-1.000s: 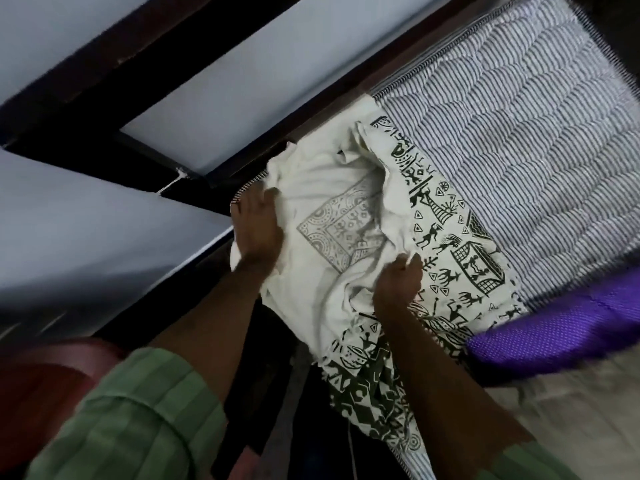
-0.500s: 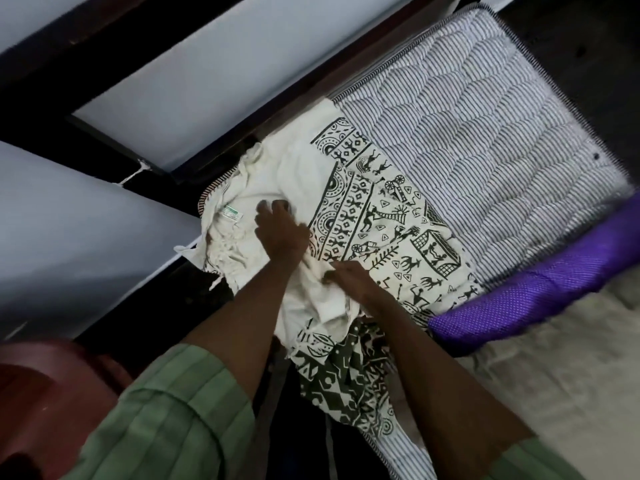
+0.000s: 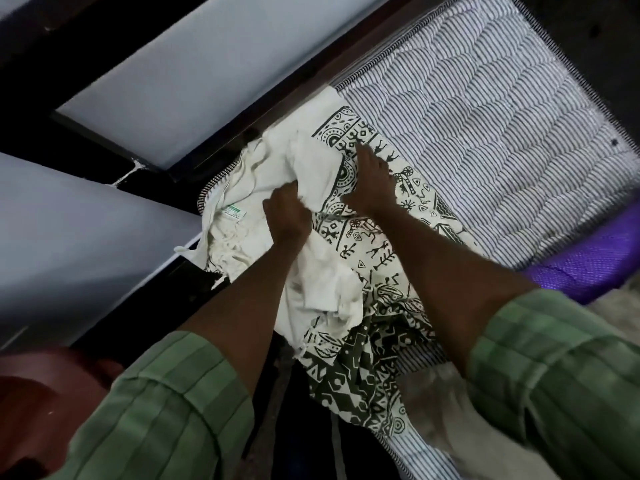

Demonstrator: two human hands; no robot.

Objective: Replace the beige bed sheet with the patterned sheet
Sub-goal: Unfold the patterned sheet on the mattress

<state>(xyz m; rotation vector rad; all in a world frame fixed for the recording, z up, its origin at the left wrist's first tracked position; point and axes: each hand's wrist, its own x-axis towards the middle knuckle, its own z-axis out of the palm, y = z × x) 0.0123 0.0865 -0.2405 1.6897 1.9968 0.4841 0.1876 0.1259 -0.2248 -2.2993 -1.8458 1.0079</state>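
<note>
The left hand [image 3: 287, 216] is clamping its grip on a bunched fold of the cream patterned cotton sheet [image 3: 374, 244], lying crumpled on the striped quilted mattress's [image 3: 485, 133] corner; the right hand [image 3: 372, 181] is pressing flat, fingers straight, on it.

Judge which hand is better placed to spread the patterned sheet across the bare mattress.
Probably the right hand: it lies flat on the patterned sheet nearest the uncovered striped mattress; the left hand grips bunched cloth.
</note>
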